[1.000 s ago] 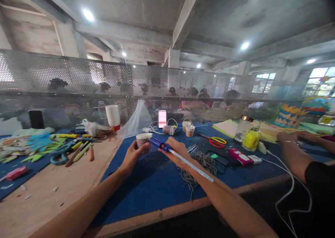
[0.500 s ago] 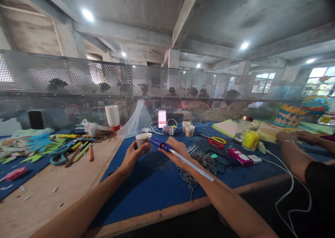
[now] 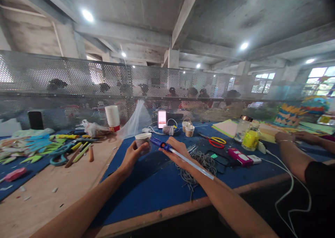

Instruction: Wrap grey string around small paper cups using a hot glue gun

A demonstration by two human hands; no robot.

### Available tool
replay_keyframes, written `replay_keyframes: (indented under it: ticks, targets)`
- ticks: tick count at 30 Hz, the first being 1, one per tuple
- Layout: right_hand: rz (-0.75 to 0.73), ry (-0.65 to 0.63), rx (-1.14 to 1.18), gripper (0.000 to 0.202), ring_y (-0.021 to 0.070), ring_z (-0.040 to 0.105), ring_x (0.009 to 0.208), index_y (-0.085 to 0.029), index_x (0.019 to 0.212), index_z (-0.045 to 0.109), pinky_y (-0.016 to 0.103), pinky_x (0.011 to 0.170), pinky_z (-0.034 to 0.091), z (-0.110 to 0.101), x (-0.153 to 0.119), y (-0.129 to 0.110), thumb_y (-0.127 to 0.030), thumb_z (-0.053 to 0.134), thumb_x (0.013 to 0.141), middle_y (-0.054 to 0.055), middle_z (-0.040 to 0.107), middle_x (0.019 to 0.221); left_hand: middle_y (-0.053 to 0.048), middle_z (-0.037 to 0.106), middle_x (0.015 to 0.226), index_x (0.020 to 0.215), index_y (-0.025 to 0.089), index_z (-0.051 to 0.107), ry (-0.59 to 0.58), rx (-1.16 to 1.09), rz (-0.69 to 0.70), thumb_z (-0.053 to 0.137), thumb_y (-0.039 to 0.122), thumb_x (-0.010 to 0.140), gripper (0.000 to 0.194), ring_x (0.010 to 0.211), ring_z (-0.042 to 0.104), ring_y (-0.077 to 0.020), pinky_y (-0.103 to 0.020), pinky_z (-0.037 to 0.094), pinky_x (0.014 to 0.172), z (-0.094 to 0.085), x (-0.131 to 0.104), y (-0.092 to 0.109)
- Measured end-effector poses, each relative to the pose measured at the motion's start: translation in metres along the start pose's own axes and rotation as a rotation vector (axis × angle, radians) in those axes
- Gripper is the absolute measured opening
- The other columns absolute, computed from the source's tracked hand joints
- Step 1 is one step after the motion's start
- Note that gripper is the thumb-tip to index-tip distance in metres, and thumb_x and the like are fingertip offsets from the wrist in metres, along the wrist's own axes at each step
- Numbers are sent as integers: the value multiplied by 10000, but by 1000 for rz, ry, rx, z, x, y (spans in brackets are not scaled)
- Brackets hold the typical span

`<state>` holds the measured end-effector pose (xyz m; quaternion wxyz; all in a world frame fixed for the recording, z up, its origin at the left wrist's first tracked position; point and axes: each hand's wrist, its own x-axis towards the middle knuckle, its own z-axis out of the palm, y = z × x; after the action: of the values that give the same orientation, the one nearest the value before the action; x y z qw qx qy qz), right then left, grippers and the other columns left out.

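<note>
A small paper cup (image 3: 143, 136) with grey material around its side is gripped by my left hand (image 3: 133, 155), thumb across its front. My right hand (image 3: 178, 152) is wrapped round a blue hot glue gun (image 3: 163, 145), with a clear glue stick (image 3: 195, 165) sticking out behind it over my forearm. The gun's nozzle points at the right side of the cup; whether they touch is unclear. Under and beside my right wrist lies a tangle of grey cord (image 3: 201, 164) on the blue mat (image 3: 141, 196).
Small cups (image 3: 188, 129), a lit phone (image 3: 162, 119), scissors (image 3: 216, 141), a yellow bottle (image 3: 250, 139) and a purple box (image 3: 239, 156) lie beyond. Left are stacked cups (image 3: 112, 116) and tools (image 3: 59, 156). Another person's arm (image 3: 294, 156) rests at right.
The cup and my left hand have shifted very slightly left, leaving a slightly wider gap to the glue gun. My right hand has hardly moved.
</note>
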<state>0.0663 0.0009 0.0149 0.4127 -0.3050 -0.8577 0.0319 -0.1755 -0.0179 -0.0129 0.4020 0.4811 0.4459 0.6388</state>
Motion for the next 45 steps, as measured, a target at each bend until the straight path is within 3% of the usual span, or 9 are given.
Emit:
replay_keyframes:
  ticks: [11,31,40,45]
  targets:
    - [-12,0,-16,339,145,627,750,-211,892,612,255,652,455,0,0,2,-519,583,1033,16,624,927,-130,764,1124,1221,148,702,-17,-10,-3,861,550,721,661,983,725,-284,-422,570,919,0,-1,1]
    - [-24,18,-17,346,136,613,738,-214,889,604,237,635,419,3,0,4,-527,584,1033,12,613,911,-92,763,1059,1180,154,707,-36,-60,-11,865,503,739,585,920,716,-236,-354,564,867,0,0,-1]
    - [-9,27,23,340,135,605,731,-218,875,599,244,642,421,4,0,6,-522,592,1026,6,607,903,-84,754,985,1151,142,718,-30,-89,-21,873,480,720,569,852,702,-223,-369,571,837,2,0,3]
    - [2,21,38,371,142,592,714,-217,845,588,256,623,402,1,1,3,-542,579,1024,4,591,876,-113,767,1053,1178,146,717,-23,-76,-31,870,501,707,609,916,718,-252,-399,578,874,2,0,3]
